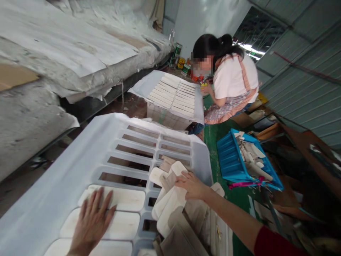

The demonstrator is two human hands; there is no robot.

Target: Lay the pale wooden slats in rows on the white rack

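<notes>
My left hand lies flat with fingers spread on a pale rounded wooden board seated in a slot of a white slotted plastic tray. Two more slots near it hold boards; the farther slots are hollow. My right hand curls over the top of a loose pile of similar pale boards at the tray's right edge, fingers bent onto one of them.
Another person in a pink top crouches beyond a second white tray filled with boards. A blue crate with boards sits on the green floor at right. A long paper-covered bench runs along the left.
</notes>
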